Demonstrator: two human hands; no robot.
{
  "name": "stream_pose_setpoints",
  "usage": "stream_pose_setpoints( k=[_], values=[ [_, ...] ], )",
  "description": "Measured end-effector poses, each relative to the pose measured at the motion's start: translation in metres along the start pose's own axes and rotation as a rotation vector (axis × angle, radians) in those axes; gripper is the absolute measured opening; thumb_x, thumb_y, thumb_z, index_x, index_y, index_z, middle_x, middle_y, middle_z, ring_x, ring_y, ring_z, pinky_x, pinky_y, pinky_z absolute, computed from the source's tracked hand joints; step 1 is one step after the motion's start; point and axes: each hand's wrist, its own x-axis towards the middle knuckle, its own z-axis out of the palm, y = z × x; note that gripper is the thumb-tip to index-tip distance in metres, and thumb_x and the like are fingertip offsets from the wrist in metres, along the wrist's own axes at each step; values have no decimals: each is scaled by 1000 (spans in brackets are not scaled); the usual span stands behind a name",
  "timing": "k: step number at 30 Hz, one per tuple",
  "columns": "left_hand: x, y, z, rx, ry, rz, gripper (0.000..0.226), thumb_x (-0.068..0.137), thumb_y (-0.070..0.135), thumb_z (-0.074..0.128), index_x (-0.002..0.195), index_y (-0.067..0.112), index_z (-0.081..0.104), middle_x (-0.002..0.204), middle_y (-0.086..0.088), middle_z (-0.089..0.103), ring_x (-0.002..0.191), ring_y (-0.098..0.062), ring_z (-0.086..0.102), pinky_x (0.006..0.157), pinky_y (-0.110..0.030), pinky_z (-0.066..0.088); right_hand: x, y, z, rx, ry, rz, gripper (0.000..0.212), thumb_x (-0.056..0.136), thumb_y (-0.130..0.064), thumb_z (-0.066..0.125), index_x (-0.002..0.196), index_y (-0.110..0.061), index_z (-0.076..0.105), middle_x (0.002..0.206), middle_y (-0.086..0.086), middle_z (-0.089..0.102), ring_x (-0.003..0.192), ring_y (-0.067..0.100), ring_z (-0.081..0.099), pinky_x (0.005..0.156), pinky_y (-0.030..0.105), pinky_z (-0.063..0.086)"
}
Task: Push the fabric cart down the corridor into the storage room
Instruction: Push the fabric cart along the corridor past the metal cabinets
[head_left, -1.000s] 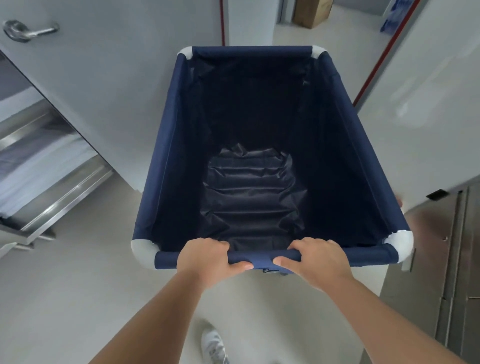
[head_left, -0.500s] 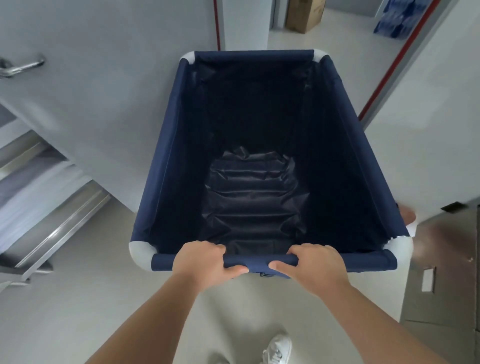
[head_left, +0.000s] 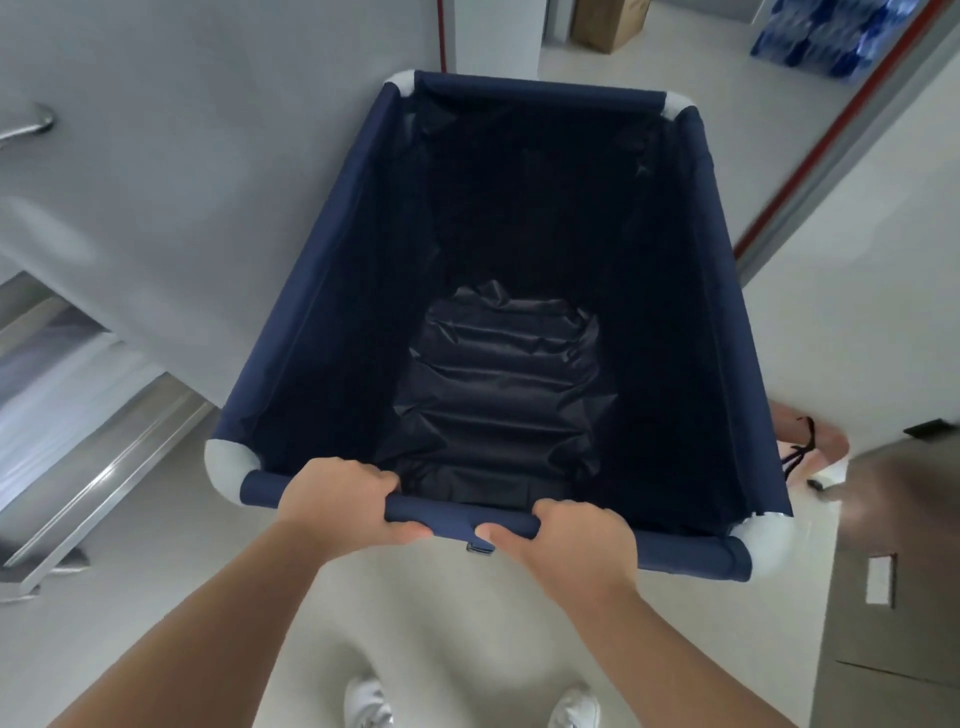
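Both hands grip the near rail of the navy fabric cart (head_left: 322, 291), the left hand (head_left: 332, 501) toward the near-left corner and the right hand (head_left: 582, 545) just right of the middle, fingers wrapped over the bar. Crumpled dark fabric (head_left: 501, 384) lies on the cart's floor. A grey door (head_left: 208, 156) stands along the cart's left side, and a cardboard box (head_left: 610, 23) sits beyond the far rail.

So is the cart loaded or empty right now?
Empty: the fabric cart shows only its own wrinkled dark lining at the bottom, nothing lying on it.

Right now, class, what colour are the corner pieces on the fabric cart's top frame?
White, or very pale grey; the near-left corner piece shows it best in the head view.
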Motion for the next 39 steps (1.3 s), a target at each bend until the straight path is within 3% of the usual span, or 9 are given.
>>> stream_pose_setpoints(
  k=[8,20,27,31,35,39],
  values=[
    [33,-76,-5,-7,-4,94,76,61,95,23,71,28,58,63,10,58,59,-12,55,51,-31,28,35,-64,1,12,32,120,75,61,-96,26,60,-25,50,50,-6,52,49,8,50,45,29,30],
    [77,-142,-11,-37,-20,220,65,65,92,32,70,31,52,65,13,46,62,-10,48,50,-31,26,73,-116,5,-20,56,185,72,66,-95,21,64,-28,47,59,-8,55,54,8,53,48,28,33],
    [95,-177,-17,7,14,311,64,66,87,40,68,25,59,68,9,61,66,-14,61,55,-31,32,91,-136,0,20,-57,121,76,55,-102,20,71,-31,43,64,-10,53,56,5,47,48,28,29],
    [110,-203,-20,14,4,323,68,66,88,34,76,26,58,78,9,62,74,-13,60,59,-31,32,106,-158,1,51,-30,143,73,57,-102,25,66,-31,39,62,-8,52,57,6,47,48,29,29],
    [121,-223,-23,4,41,371,62,67,87,39,68,27,57,68,11,56,63,-11,52,50,-25,21,117,-176,4,67,3,181,74,59,-102,29,66,-30,40,61,-9,53,57,8,50,49,30,33],
    [133,-246,-19,-11,79,419,62,68,85,43,68,26,62,67,11,57,64,-11,56,52,-28,30,129,-197,5,71,51,217,74,58,-102,28,64,-29,40,59,-9,51,54,5,45,47,30,28]
  ],
)
